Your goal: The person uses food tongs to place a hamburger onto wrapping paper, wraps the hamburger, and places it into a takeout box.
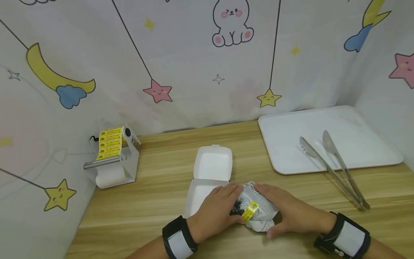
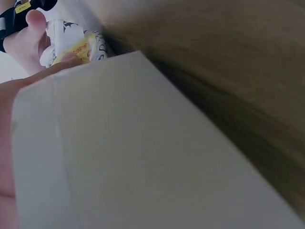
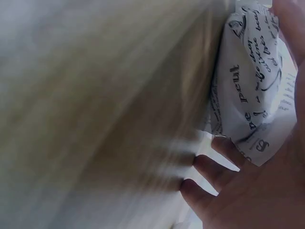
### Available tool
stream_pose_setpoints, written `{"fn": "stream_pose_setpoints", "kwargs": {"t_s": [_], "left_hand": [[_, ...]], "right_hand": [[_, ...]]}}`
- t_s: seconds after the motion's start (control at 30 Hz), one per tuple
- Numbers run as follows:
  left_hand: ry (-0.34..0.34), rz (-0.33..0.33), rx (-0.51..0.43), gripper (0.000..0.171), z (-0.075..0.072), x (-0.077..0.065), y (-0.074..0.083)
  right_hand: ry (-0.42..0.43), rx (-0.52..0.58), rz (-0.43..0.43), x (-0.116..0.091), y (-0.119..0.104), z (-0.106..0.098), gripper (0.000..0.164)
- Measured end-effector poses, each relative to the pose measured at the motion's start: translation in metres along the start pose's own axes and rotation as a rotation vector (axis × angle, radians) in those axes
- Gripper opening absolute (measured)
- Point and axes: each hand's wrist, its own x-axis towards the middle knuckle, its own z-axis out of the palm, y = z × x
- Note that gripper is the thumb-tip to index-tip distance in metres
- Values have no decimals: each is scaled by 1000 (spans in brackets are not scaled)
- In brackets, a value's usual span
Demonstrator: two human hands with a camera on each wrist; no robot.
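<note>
A parcel wrapped in printed paper [image 1: 263,205] with a yellow label [image 1: 250,211] lies in front of me, just right of an open white clamshell box [image 1: 213,163]. My left hand [image 1: 217,207] grips its left side, thumb by the label and forearm across the box's near part. From the other side my right hand [image 1: 289,212] holds the parcel, fingers at its far edge and thumb low on the near side. In the right wrist view the crumpled paper [image 3: 252,81] lies against the palm. The white box wall [image 2: 133,152] fills much of the left wrist view.
A label dispenser [image 1: 113,156] with a roll of yellow stickers stands at the back left. To the back right is a white tray [image 1: 291,144] with metal tongs [image 1: 343,172] lying across its front edge. A printed cloth [image 1: 194,54] hangs behind the wooden table [image 1: 155,201].
</note>
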Motion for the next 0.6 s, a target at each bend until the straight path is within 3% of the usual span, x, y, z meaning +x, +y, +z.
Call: {"fn": "stream_pose_setpoints", "kwargs": {"t_s": [0.2,0.47,0.6], "left_hand": [[-29,-15,14,81,0,2,0],[-20,14,50,79,5,2,-3],[-15,21,10,79,4,-1,-4]], "right_hand": [[10,-64,4,4,2,2,110],[97,-247,-17,13,1,5,84],[104,-286,-12,16,-4,0,78]]}}
